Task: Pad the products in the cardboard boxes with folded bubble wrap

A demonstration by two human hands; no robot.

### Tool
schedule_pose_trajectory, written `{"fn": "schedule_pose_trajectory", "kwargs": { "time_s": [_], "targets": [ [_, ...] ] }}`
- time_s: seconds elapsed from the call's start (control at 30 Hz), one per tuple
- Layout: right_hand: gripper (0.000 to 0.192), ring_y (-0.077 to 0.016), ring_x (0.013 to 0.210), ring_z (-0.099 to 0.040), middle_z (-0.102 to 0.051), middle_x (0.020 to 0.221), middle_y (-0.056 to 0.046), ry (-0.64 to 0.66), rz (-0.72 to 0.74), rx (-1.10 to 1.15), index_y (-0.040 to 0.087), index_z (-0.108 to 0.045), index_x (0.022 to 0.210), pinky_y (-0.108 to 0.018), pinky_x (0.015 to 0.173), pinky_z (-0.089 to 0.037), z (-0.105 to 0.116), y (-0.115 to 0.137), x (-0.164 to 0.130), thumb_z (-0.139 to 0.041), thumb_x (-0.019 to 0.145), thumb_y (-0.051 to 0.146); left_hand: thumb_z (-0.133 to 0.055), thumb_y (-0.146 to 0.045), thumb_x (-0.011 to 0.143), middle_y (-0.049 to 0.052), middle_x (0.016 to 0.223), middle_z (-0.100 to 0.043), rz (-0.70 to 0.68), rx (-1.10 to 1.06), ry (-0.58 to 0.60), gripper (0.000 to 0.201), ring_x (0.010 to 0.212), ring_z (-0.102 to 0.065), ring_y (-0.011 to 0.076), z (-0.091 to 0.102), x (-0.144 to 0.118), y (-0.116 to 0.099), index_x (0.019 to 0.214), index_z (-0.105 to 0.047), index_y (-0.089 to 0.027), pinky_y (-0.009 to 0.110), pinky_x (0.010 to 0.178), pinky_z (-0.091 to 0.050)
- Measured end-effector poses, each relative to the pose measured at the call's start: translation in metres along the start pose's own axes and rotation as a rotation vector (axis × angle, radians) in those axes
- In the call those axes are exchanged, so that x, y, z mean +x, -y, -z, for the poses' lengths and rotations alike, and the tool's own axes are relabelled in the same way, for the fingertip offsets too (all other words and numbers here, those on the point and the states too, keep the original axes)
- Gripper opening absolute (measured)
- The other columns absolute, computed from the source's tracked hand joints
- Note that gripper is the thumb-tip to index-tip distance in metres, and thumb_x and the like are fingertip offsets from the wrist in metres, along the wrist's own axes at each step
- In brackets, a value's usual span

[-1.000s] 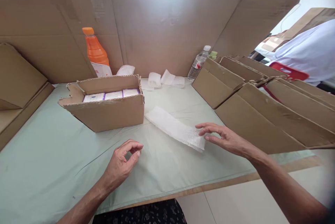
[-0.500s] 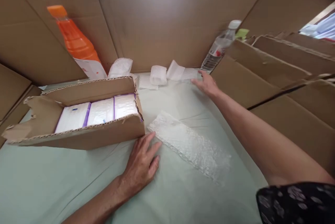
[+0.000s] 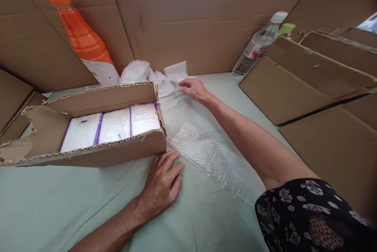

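Observation:
My left hand (image 3: 163, 179) rests on the pale green cloth, fingers spread, by the near right corner of the open cardboard box (image 3: 103, 159). Three white packs (image 3: 114, 127) with purple edges lie inside that box. Just right of my left fingertips is a flat strip of bubble wrap (image 3: 218, 161), partly behind my right sleeve. At the back, my right hand (image 3: 194, 89) has its fingers drawn together on a small clear piece of plastic wrap (image 3: 176, 85). Bunched white wrapping pieces (image 3: 161, 83) and an upright white flap (image 3: 176, 70) sit beside those fingertips.
An orange drink bottle (image 3: 85, 44) leans at the back left behind the box. On the right, a clear water bottle (image 3: 259, 46) stands tilted beside stacked cardboard (image 3: 294, 83) with a green cap (image 3: 286, 29) behind. A cardboard wall (image 3: 182, 24) closes off the back.
My right hand has swept left along the back wall, away from the water bottle. The white wrapping pieces have been pushed together to the left. My left hand has stayed in place.

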State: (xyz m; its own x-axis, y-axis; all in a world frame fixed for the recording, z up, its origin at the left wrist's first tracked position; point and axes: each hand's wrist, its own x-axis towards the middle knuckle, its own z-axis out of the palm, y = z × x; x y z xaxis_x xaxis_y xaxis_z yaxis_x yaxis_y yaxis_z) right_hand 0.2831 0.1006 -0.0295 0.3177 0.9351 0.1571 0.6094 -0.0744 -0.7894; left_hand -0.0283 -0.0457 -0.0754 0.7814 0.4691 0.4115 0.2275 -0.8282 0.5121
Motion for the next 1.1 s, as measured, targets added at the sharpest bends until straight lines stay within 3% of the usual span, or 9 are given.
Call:
{"fn": "schedule_pose_trajectory", "kwargs": {
  "time_s": [0.17, 0.3, 0.4, 0.53, 0.7, 0.83, 0.93, 1.0, 1.1],
  "targets": [
    [0.029, -0.0224, 0.092, -0.068, -0.075, 0.093, -0.007, 0.047, -0.029, -0.067, 0.014, -0.077, 0.099, -0.037, 0.092, -0.052, 0.027, 0.024, -0.070, -0.061, 0.082, 0.031, -0.056, -0.012, 0.089, 0.014, 0.127, -0.069, 0.009, -0.036, 0.011, 0.025, 0.123, -0.061, 0.0303, 0.005, -0.001, 0.003, 0.109, -0.069, -0.018, 0.050, 0.103, -0.052],
    [0.038, -0.0294, 0.108, -0.067, -0.074, 0.116, -0.011, 0.213, -0.039, -0.232, 0.017, -0.076, 0.104, -0.043, 0.097, -0.051, 0.033, 0.019, -0.162, -0.064, 0.084, 0.047, -0.054, -0.014, 0.091, 0.011, 0.124, -0.070, 0.136, -0.195, -0.074, 0.033, 0.117, -0.065, 0.0245, 0.008, 0.000, 0.005, 0.121, -0.065, -0.019, 0.043, 0.103, -0.053],
    [0.027, -0.0350, 0.127, -0.060, -0.068, 0.134, -0.012, 0.128, -0.022, -0.354, 0.020, -0.074, 0.095, -0.054, 0.107, -0.045, 0.026, 0.009, -0.219, -0.065, 0.083, 0.041, -0.052, -0.015, 0.090, 0.011, 0.126, -0.068, 0.255, -0.257, -0.199, 0.041, 0.116, -0.066, 0.0215, 0.011, 0.000, 0.001, 0.130, -0.059, -0.019, 0.038, 0.102, -0.055],
    [0.019, -0.0302, 0.125, -0.063, -0.070, 0.132, -0.009, 0.085, 0.059, -0.247, 0.023, -0.067, 0.085, -0.052, 0.107, -0.046, 0.030, 0.008, -0.264, -0.057, 0.090, 0.039, -0.053, -0.014, 0.090, 0.012, 0.127, -0.066, 0.213, -0.268, -0.206, 0.033, 0.118, -0.065, 0.0218, 0.029, -0.011, -0.015, 0.120, -0.064, -0.019, 0.038, 0.100, -0.055],
    [0.018, -0.0252, 0.111, -0.068, -0.075, 0.113, -0.007, 0.182, 0.253, -0.122, 0.025, -0.068, 0.091, -0.046, 0.101, -0.049, 0.029, 0.038, -0.280, -0.058, 0.097, 0.038, -0.058, -0.022, 0.093, 0.011, 0.129, -0.066, 0.302, -0.227, -0.240, 0.027, 0.119, -0.065, 0.0239, 0.068, -0.054, -0.026, 0.118, -0.065, -0.022, 0.042, 0.103, -0.053],
    [0.014, -0.0224, 0.096, -0.069, -0.076, 0.098, -0.006, 0.271, 0.448, -0.153, 0.022, -0.069, 0.091, -0.041, 0.090, -0.048, -0.027, 0.073, -0.263, -0.059, 0.097, 0.029, -0.071, -0.037, 0.084, 0.015, 0.142, -0.061, 0.494, -0.310, -0.145, 0.075, 0.124, -0.062, 0.0298, 0.079, -0.077, -0.025, 0.152, -0.040, -0.023, 0.048, 0.104, -0.053],
    [0.011, -0.0232, 0.093, -0.069, -0.076, 0.095, -0.007, 0.256, 0.523, -0.202, 0.020, -0.070, 0.092, -0.040, 0.087, -0.047, -0.064, 0.092, -0.249, -0.064, 0.095, 0.028, -0.065, -0.035, 0.087, 0.014, 0.135, -0.066, 0.648, -0.328, -0.072, 0.067, 0.117, -0.067, 0.0289, 0.083, -0.083, -0.022, 0.149, -0.044, -0.021, 0.045, 0.096, -0.057],
    [0.013, -0.0238, 0.095, -0.069, -0.076, 0.099, -0.007, 0.213, 0.522, -0.188, 0.020, -0.071, 0.096, -0.042, 0.090, -0.048, -0.067, 0.096, -0.245, -0.064, 0.096, 0.031, -0.063, -0.034, 0.087, 0.013, 0.129, -0.069, 0.688, -0.287, -0.029, 0.056, 0.114, -0.068, 0.0290, 0.094, -0.088, -0.017, 0.141, -0.053, -0.021, 0.045, 0.095, -0.058],
    [0.017, -0.0236, 0.098, -0.071, -0.076, 0.103, -0.006, 0.097, 0.368, -0.122, 0.022, -0.070, 0.099, -0.040, 0.087, -0.053, -0.048, 0.087, -0.244, -0.059, 0.098, 0.035, -0.069, -0.043, 0.083, 0.015, 0.131, -0.068, 0.707, -0.220, -0.054, 0.061, 0.118, -0.066, 0.0327, 0.123, -0.098, 0.002, 0.139, -0.057, -0.021, 0.052, 0.100, -0.055]
  ]
}}
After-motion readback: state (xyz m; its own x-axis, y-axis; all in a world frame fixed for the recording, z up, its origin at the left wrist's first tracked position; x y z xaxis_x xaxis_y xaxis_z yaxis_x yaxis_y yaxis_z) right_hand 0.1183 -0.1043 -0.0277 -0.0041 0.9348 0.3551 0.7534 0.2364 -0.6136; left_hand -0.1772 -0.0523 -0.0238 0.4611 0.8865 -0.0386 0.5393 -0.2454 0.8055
